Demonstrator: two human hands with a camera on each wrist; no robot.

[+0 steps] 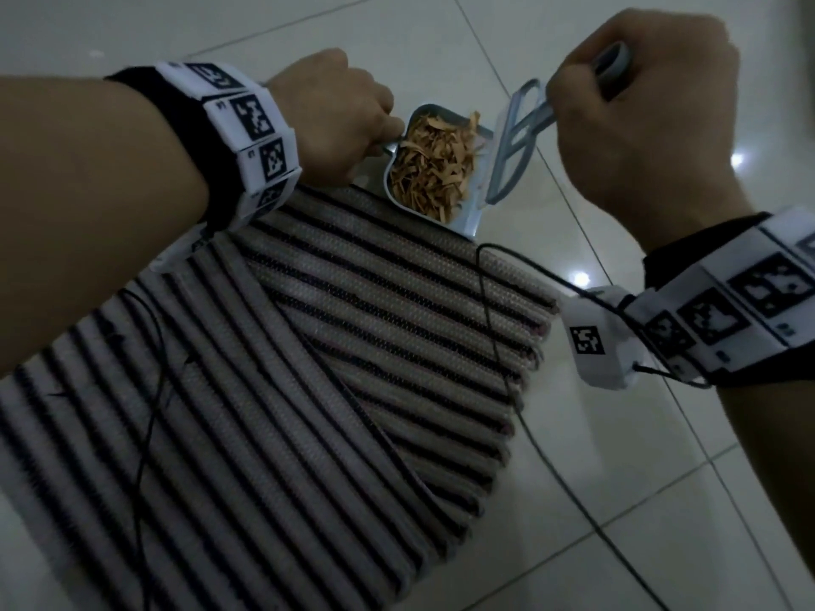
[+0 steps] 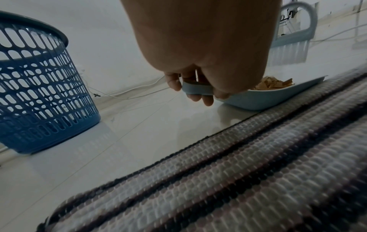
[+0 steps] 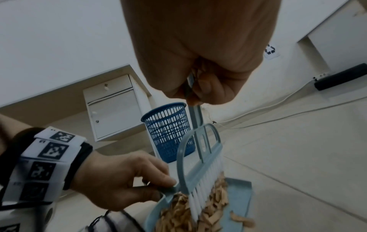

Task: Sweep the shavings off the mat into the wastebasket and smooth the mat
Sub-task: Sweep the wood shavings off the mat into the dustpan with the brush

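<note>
The left hand (image 1: 348, 121) is curled round the short handle of the dustpan (image 2: 264, 100), fingers wrapped under it and thumb on top, and the pan sits on the tiled floor (image 1: 661, 456) right at the far edge of the striped mat (image 1: 308, 390). The shavings (image 1: 434, 165) lie heaped inside the pan, a brown tangle of curls, with a few stray ones near its open lip in the right wrist view. The right hand (image 1: 639, 112) grips the handle of the small brush (image 1: 514, 143), which stands nearly upright with its white bristles down among the shavings at the pan's mouth. The blue wastebasket (image 2: 39, 87) stands on the floor off to the left of the dustpan, well apart from it and on the same side as the hand that holds the pan; the pan's handle points that way while its open mouth faces away, toward the brush. So the carry looks to fall to the left hand, which is the nearer one, and I'd guess the pan has to be kept level until it is over the rim, or the loose curls at the lip may slide off. The part of the mat in view looks free of shavings, but one corner is folded over on itself and needs flattening.
</note>
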